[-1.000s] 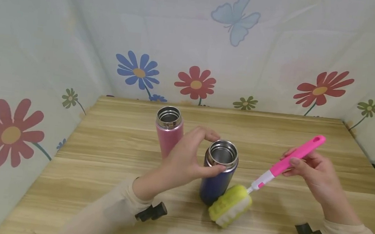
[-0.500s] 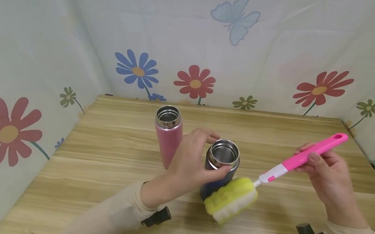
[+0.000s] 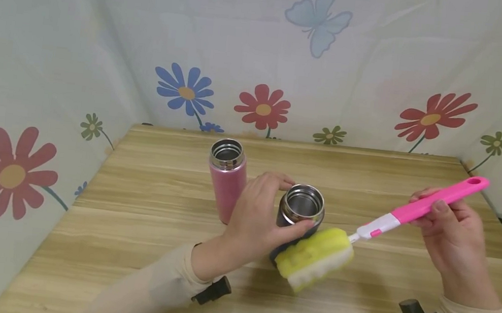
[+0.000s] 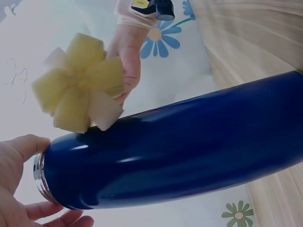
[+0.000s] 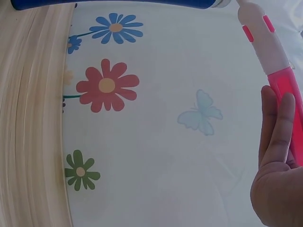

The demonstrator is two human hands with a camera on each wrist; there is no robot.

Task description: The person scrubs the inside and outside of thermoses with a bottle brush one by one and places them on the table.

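Observation:
My left hand (image 3: pixel 254 218) grips a dark blue vacuum flask (image 4: pixel 180 146) around its steel neck, thumb on the near side and fingers on the far side. The flask stands upright and lidless on the table. In my right hand (image 3: pixel 462 245) is a bottle brush with a pink and white handle (image 3: pixel 415 209), pinched between thumb and fingers. Its yellow and white sponge head (image 3: pixel 316 257) points down-left, outside the flask and in front of its upper side. Whether sponge and flask touch, I cannot tell. The right wrist view shows the brush handle (image 5: pixel 286 82) and curled fingers.
A pink vacuum flask (image 3: pixel 226 187), also lidless, stands upright behind and left of my left hand. The wooden table (image 3: pixel 131 246) ends at a white flower-printed curtain (image 3: pixel 360 81) at the back and sides.
My right hand has moved right and slightly away, raising the brush; the sponge head has shifted from near the flask's base to higher along its side. The left hand keeps its grip.

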